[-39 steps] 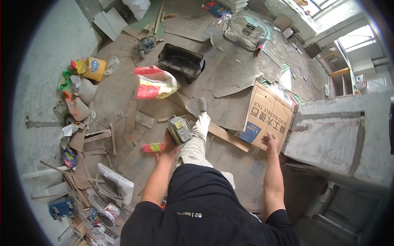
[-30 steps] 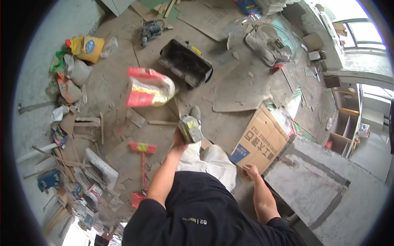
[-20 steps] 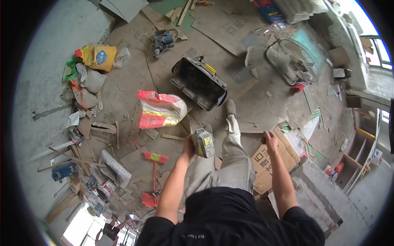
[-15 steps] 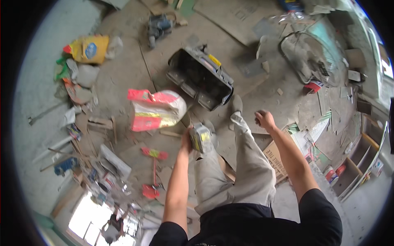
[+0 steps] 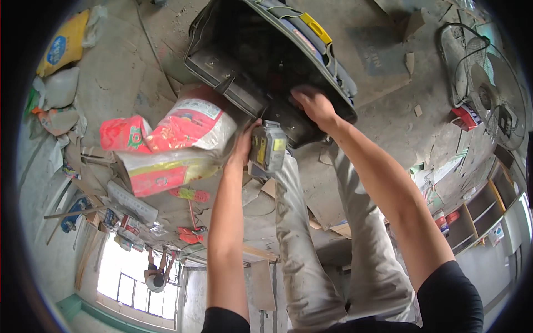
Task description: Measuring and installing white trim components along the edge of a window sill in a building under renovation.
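My left hand (image 5: 244,145) is closed around the side of a grey, boxy tool (image 5: 270,146) with yellow labels, probably a battery-powered one. It is held just in front of the near edge of a large open black tool bag (image 5: 233,95). My right hand (image 5: 315,107) reaches over the right part of the bag's dark inside. Its fingertips are smeared by motion, and no object shows in them. A yellow handle (image 5: 316,29) sits on the bag's far side. Left of my left hand lies a red and white sack (image 5: 191,125), partly crumpled.
A yellow sack (image 5: 64,44) and plastic bags lie far left. A wire-caged fan (image 5: 486,91) lies at the right, near wooden shelving (image 5: 472,222). Red tools (image 5: 190,235) and scraps litter the floor. Another person (image 5: 156,277) is by the bright window.
I have come closer to the tool bag, which now appears larger. My right hand has moved from beside my leg to over the bag. My left hand still holds the grey tool.
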Available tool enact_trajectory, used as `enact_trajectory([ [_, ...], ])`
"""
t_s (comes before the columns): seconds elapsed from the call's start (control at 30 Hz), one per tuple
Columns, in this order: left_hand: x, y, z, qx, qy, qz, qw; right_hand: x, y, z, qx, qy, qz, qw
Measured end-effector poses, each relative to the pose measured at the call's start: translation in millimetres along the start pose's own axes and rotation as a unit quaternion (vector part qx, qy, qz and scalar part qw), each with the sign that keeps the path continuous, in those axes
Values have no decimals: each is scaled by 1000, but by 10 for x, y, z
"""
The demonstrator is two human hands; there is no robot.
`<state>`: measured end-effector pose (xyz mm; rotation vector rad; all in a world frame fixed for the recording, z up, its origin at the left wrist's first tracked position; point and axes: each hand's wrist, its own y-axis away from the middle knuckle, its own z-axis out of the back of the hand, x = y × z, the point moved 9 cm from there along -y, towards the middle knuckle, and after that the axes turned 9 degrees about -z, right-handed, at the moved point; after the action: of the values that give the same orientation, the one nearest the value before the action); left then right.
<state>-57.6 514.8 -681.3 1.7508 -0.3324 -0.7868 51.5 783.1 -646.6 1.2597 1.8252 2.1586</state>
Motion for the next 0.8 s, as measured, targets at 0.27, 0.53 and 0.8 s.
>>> enact_trajectory([
  [0.27, -362, 15, -526, 7, -122, -112, 986, -828, -1837, -91, -46, 2, -107, 993],
  [0.53, -763, 445, -406, 86, -322, -140, 932, -928, -1437, -639, -39, -184, -247, 951],
  [0.8, -574, 396, -220, 55, -337, -146, 929, -417, -166, 230, -127, -18, -214, 968],
])
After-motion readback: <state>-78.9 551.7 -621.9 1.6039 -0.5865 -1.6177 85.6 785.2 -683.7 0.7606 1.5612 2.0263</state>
